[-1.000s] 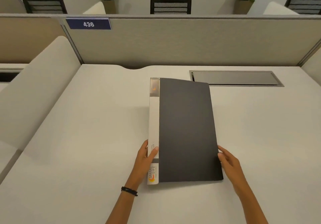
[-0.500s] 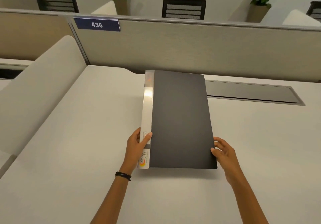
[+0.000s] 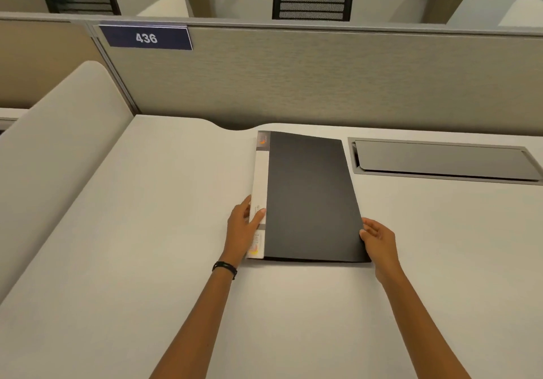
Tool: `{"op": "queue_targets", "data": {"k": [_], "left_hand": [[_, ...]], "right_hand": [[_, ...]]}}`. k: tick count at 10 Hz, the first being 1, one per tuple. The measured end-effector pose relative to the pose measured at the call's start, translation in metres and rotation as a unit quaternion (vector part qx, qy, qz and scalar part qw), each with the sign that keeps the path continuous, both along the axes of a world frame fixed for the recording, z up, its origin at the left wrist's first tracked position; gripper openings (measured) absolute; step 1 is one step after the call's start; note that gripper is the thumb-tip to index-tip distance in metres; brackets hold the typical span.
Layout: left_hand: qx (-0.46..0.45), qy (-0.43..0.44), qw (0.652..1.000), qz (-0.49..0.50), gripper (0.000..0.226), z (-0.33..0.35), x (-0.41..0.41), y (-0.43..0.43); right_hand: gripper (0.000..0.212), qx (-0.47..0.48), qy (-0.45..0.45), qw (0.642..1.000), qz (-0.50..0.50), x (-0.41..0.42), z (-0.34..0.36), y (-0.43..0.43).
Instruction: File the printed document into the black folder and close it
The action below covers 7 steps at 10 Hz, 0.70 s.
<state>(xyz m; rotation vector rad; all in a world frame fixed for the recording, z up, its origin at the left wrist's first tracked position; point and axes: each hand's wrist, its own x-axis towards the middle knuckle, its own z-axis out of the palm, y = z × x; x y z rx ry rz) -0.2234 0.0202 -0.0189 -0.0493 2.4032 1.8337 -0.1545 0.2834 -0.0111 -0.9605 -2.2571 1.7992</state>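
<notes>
Both arms reach fwd. Left hand (image 3: 244, 227) grips the folder (image 3: 311, 199) at its white spine, thumb on top. Right hand (image 3: 379, 242) holds the folder's right edge near the bottom corner, fingers curled. Folder lies shut, flat on the white desk (image 3: 147, 246), w/ a gray partition (image 3: 323, 79) behind, sign "436" (image 3: 146, 37).

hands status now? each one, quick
Left hand: gripping the black folder at its white spine, thumb on top.
Right hand: fingers curled on the folder's right edge; firm grip cannot be told.

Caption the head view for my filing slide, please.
Left hand and right hand hold the closed black folder flat on the desk.
</notes>
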Motion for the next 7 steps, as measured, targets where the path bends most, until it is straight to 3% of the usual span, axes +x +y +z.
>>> {"op": "queue_targets", "data": {"k": [1,3,7], "left_hand": [[-0.037,0.012,0.999,-0.001,0.049,0.001,-0.010,0.008],[-0.083,0.013,0.996,-0.029,0.056,-0.003,-0.029,0.018],[-0.073,-0.001,0.996,-0.049,0.059,0.014,-0.038,0.022]], "right_hand": [[0.037,0.026,0.017,0.999,-0.026,-0.010,-0.004,-0.001],[0.036,0.161,0.064,0.984,-0.033,-0.025,-0.013,-0.012],[0.040,0.213,0.042,0.976,0.000,-0.038,-0.012,-0.011]]}}
